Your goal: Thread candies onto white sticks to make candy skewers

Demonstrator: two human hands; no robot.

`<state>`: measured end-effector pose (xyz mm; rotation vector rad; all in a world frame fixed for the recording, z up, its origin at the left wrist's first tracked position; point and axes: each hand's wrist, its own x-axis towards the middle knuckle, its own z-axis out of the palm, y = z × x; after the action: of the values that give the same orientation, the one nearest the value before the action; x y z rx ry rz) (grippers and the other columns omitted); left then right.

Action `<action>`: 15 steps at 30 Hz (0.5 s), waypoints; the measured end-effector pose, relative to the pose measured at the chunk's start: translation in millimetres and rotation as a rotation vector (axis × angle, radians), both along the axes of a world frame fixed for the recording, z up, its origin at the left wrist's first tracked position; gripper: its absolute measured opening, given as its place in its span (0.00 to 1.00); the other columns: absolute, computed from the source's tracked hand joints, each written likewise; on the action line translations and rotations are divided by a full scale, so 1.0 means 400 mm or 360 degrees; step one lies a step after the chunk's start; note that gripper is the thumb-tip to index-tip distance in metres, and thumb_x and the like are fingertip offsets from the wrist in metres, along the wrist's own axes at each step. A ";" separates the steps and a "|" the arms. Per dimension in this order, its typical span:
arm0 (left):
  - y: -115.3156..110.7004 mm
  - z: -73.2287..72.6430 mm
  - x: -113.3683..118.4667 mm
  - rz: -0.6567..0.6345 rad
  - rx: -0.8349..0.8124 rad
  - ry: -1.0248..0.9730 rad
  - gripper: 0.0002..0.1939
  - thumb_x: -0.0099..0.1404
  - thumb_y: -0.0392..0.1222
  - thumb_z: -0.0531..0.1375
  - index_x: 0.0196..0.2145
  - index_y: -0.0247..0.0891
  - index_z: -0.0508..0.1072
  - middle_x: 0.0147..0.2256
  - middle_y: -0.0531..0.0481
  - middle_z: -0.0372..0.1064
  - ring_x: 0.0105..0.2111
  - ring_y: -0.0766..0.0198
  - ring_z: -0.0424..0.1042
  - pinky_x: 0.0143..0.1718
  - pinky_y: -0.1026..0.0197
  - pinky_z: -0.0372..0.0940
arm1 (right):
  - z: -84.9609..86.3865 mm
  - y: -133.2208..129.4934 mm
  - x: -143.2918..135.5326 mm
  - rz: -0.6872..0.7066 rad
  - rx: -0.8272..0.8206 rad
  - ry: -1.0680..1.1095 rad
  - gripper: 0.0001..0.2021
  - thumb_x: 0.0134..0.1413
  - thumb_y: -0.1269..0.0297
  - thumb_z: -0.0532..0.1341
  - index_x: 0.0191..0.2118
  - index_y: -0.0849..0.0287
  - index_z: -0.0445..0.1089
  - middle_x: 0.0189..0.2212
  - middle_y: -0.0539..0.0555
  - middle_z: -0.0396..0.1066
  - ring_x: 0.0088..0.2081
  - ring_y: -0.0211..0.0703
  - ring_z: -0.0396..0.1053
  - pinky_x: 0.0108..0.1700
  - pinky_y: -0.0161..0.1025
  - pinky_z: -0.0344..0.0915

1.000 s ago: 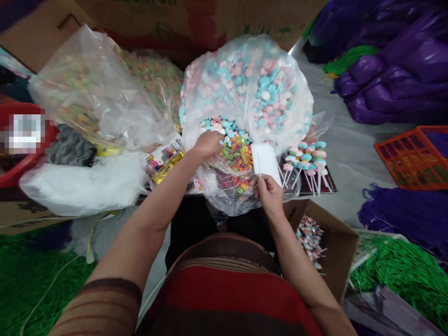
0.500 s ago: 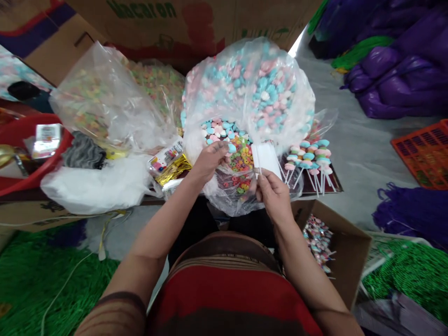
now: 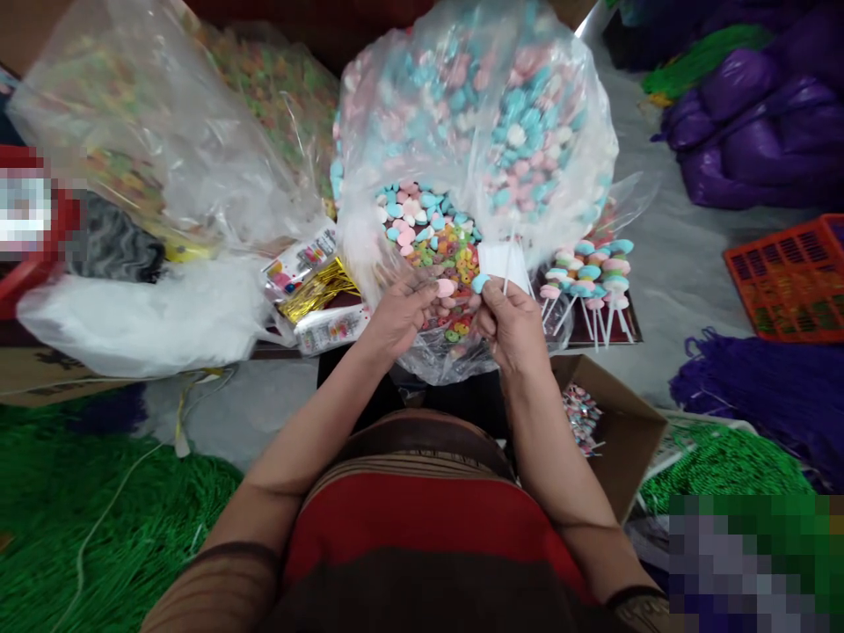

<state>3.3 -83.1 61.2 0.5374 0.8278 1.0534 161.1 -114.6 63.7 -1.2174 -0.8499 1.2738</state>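
Note:
My left hand is closed, with a pink candy pinched at its fingertips. Just to its right, my right hand pinches a light-blue candy. A thin white stick points up beside the right thumb; whether it passes through the blue candy I cannot tell. Both hands hover over an opened clear bag, where ring-shaped gummies lie in front of pink, blue and white candies. A stack of white sticks lies behind the right hand. Candy skewers sit to the right.
A big clear bag of pastel candies stands behind, with a bag of gummies to the left. Gold twist ties lie near a white plastic bag. Below right is a cardboard box; an orange crate stands farther right.
The blue candy was in my left hand and is now at my right fingertips. My left hand now holds a pink candy. The view has shifted closer to the table.

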 end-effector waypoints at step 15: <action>-0.038 -0.049 0.033 -0.0015 0.0454 0.0486 0.19 0.62 0.58 0.70 0.42 0.41 0.83 0.34 0.52 0.78 0.34 0.66 0.72 0.39 0.62 0.68 | 0.003 -0.023 -0.015 0.0063 -0.0027 -0.0058 0.20 0.46 0.47 0.75 0.37 0.54 0.74 0.22 0.43 0.66 0.18 0.31 0.54 0.16 0.31 0.53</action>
<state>16.6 -98.2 41.7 0.9600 0.9450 1.1033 155.1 -123.7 65.1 -1.2463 -0.8952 1.2963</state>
